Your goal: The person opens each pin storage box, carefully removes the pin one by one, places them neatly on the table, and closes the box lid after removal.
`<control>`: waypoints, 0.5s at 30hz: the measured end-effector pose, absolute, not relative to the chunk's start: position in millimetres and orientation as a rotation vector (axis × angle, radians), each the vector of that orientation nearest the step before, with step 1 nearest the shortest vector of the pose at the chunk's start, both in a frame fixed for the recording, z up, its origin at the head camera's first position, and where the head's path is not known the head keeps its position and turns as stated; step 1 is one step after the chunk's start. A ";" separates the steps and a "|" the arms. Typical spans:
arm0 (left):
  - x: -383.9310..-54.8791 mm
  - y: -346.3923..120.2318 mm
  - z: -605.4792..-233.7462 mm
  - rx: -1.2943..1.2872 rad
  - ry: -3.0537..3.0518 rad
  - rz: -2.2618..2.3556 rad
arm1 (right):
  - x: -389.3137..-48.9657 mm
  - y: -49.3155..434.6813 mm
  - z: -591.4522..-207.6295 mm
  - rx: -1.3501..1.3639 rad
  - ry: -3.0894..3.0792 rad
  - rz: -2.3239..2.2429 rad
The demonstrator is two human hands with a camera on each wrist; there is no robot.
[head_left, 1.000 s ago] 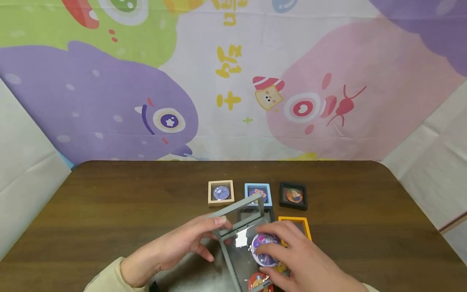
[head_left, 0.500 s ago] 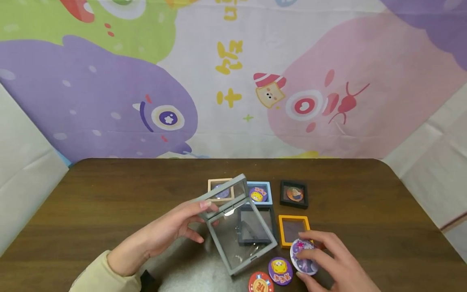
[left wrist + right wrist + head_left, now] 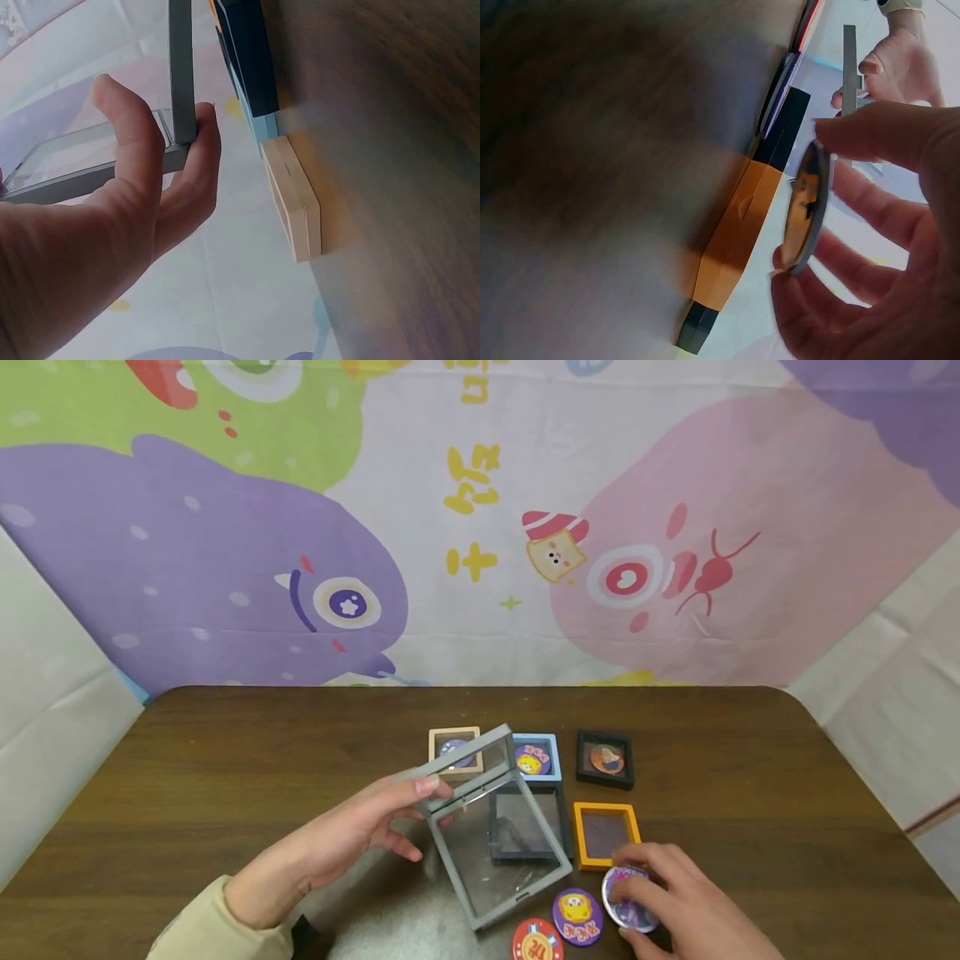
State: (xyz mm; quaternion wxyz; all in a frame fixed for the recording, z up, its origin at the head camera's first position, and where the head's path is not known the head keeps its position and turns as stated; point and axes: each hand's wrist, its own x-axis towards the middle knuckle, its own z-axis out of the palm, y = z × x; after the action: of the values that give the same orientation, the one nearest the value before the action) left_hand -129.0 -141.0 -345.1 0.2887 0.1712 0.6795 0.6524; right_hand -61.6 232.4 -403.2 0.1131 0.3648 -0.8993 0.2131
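Note:
My left hand holds a grey hinged display frame by its hinge side. The frame is unfolded, its two halves at an angle, with clear film inside. In the left wrist view, thumb and fingers pinch the grey frame near the hinge. My right hand pinches a round purple-and-white button badge by its edge. The right wrist view shows the badge edge-on, lifted off the table, its back metallic. Left of it lie a purple badge with a yellow bear and a red badge.
Behind stand a beige frame, a light blue frame and a small black frame, each with a badge inside. Nearer lie a larger dark frame and a yellow-orange frame. A patterned cloth hangs behind the wooden table.
The right hand has carried the purple-and-white badge rightward, away from the grey frame, then slightly nearer. The left hand has shifted the grey frame a little left, uncovering the two loose badges.

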 end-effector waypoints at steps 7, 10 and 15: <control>-128.5 -139.3 -346.2 0.445 1.818 1.728 | -64.4 238.1 -409.6 1.134 -2.707 0.565; -128.0 -139.0 -346.2 0.436 1.823 1.723 | -65.4 238.9 -411.6 1.186 -2.686 0.537; -128.1 -138.5 -346.2 0.421 1.830 1.708 | -67.5 241.0 -409.1 1.222 -2.911 0.553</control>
State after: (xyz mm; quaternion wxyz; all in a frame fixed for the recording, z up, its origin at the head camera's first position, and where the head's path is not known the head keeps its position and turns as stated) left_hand -128.1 -138.5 -346.2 0.2972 0.1583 0.6882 0.6426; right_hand -67.5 241.0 -409.1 -0.0317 0.3812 -0.9077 0.1726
